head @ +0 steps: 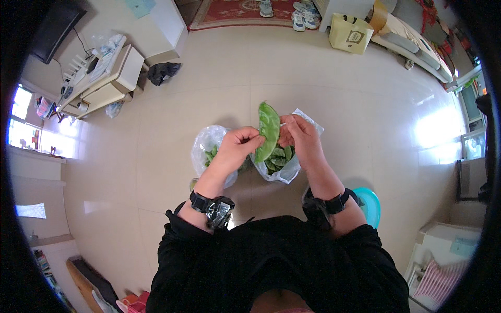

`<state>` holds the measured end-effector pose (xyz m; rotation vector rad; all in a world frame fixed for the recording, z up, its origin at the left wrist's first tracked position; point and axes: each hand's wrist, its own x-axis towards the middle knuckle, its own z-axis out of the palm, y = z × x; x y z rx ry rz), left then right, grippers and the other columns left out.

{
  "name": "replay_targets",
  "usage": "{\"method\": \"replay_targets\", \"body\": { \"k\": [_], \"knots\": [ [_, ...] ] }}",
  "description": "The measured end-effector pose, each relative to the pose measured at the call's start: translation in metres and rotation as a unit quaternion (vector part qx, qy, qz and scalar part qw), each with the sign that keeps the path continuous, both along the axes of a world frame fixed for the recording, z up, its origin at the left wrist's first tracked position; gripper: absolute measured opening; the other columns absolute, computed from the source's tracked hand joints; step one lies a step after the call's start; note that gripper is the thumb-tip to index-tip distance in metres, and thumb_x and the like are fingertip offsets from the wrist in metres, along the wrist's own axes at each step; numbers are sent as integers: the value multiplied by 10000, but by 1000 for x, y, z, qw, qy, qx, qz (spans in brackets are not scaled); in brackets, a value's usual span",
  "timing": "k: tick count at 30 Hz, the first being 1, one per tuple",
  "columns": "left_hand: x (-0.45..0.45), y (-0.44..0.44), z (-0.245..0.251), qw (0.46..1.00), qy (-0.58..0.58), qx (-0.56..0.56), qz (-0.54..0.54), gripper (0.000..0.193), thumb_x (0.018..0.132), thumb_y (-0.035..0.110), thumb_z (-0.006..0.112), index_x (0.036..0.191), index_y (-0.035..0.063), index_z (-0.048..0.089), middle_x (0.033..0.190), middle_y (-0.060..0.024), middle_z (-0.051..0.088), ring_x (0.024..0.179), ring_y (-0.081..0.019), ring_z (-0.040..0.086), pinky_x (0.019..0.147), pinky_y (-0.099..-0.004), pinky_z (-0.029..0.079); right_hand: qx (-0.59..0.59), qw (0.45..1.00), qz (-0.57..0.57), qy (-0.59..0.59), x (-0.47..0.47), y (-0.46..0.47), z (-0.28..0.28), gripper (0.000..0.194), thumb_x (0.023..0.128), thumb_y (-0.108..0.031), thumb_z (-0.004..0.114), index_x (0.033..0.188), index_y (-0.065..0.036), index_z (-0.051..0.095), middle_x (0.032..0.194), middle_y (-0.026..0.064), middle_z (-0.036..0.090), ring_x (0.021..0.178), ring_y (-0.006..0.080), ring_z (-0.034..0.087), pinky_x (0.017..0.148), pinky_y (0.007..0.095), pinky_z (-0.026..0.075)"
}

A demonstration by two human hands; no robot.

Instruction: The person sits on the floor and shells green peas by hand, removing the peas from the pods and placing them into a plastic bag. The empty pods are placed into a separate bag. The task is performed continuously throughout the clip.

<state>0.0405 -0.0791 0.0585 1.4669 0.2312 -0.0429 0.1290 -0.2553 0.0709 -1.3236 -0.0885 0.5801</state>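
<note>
A broad, flat green bean pod (268,131) stands nearly upright in front of me, pinched at its lower left edge by the thumb and fingers of my left hand (242,144). Close to the pod's right side is my right hand (300,135), its fingers curled; whether they touch the pod or hold anything is unclear. Below the hands, a white plastic bag (289,174) holds several green pods (278,159). Another translucent plastic bag (203,143), partly behind my left hand and forearm, has green pieces (210,153) in it. A white printed item (310,119) shows behind my right hand.
A turquoise basin (372,205) sits by my right elbow. Farther off are a black bag (162,72) beside a cream cabinet (109,84), a yellow tote bag (350,34), shoes (303,18) at a red rug's edge (235,24), and a sofa (411,47).
</note>
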Motion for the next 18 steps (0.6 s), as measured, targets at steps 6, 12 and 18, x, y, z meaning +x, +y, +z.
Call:
{"method": "replay_targets", "body": {
  "k": [6, 12, 18],
  "knots": [
    [1, 5, -7, 997, -26, -27, 60, 102, 919, 119, 660, 869, 30, 655, 723, 46, 604, 637, -24, 502, 591, -196, 401, -129, 964, 178, -149, -11, 5, -17, 231, 908, -205, 666, 929, 21, 626, 761, 18, 619, 701, 72, 539, 630, 244, 445],
    [1, 8, -8, 996, -18, -30, 88, 103, 927, 128, 656, 866, 45, 655, 729, 50, 600, 638, -24, 507, 589, -186, 405, -79, 979, 159, -104, -9, 3, -21, 187, 937, -155, 614, 939, 32, 626, 802, 52, 656, 735, 104, 602, 684, 254, 488],
    [1, 10, -5, 995, -19, -37, 89, 102, 918, 123, 666, 850, 50, 650, 713, 56, 594, 624, -22, 501, 581, -189, 400, -148, 970, 151, -119, -1, 2, -16, 170, 987, -133, 548, 1042, 11, 620, 885, 39, 655, 807, 94, 597, 742, 246, 491]
  ]
}}
